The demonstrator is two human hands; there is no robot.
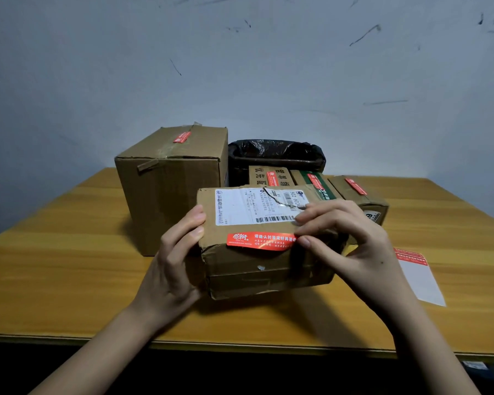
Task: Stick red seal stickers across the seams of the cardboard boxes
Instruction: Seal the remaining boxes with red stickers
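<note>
Gripping dented box (257, 269) side: left hand (171, 260); right hand (351, 246) fingers pinching red sticker (261, 240) end on box edge.

We face a pale grey wall (268, 67) scuffed with dark streaks. Directly below it stands a yellow wood-grain table (54, 266), its near edge dark-trimmed. Under the table everything falls into shadow. Light is dim.

Head view, forward-down, close over table (69, 252)
</note>
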